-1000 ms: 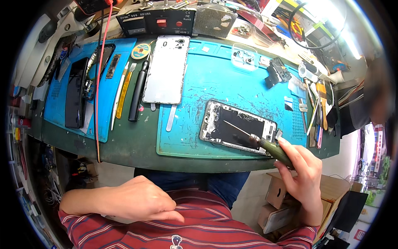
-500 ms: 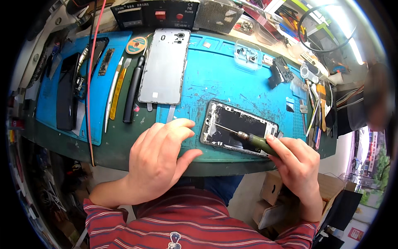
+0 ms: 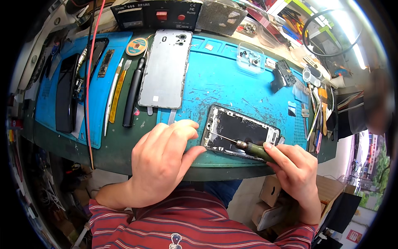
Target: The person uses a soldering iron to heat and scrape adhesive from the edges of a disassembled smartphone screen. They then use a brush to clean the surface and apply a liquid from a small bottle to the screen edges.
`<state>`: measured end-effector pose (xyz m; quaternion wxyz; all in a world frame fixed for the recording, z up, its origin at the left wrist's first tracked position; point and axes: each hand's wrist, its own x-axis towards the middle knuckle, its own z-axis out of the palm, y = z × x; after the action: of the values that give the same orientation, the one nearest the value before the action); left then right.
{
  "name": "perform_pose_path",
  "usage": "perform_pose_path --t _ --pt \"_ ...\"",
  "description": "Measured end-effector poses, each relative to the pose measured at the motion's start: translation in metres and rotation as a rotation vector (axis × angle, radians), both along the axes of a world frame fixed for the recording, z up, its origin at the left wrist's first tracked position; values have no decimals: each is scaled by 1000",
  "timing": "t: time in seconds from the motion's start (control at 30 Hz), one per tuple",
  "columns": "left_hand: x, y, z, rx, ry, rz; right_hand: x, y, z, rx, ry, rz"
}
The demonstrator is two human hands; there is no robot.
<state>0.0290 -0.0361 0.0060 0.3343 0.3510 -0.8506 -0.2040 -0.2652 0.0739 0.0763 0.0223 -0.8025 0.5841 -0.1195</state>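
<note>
Opened phone (image 3: 246,128) lies on blue mat (image 3: 217,81). Your right hand (image 3: 296,165) grips a green-handled tool (image 3: 258,151), tip over the phone. Your left hand (image 3: 159,159), thumb parted from fingers, near its left end; contact unclear.

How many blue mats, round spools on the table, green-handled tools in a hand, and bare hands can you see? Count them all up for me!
Blue mats: 2, left mat and right mat
Round spool: 1
Green-handled tool: 1
Bare hands: 2, left hand and right hand
Total: 6
</note>
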Motion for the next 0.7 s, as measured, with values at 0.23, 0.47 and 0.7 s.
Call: perform_pose_path --t 0.23,0.47,0.7 --pt "-1 1 -1 4 5 6 2 1 2 -1 23 -7" --pt "2 1 0 -10 8 -34 0 2 3 -7 8 -12" --pt "4 1 0 -17 10 -50 4 4 0 -22 55 48"
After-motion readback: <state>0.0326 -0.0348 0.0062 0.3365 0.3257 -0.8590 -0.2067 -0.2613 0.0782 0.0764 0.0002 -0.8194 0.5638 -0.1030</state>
